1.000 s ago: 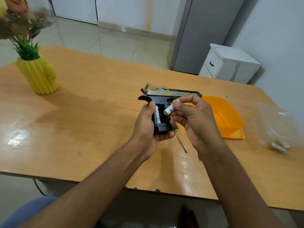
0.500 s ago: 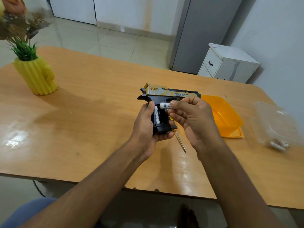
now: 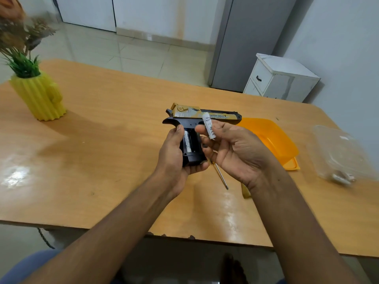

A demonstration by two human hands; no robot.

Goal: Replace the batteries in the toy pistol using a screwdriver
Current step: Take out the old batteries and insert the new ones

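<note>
Black grip compartment open, the toy pistol [image 3: 191, 130] sits clasped in the left hand [image 3: 174, 158] mid-table with one cell [image 3: 188, 143] seated, while the right hand [image 3: 235, 152] pinches a loose battery [image 3: 208, 125]; screwdriver [image 3: 221, 178] lies idle beneath, cover unfitted.

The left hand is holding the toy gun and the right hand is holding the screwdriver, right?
Not quite. The left hand does hold the toy gun, but the right hand is holding a white battery, not the screwdriver. The head view shows the screwdriver lying on the table under the hands.
</note>
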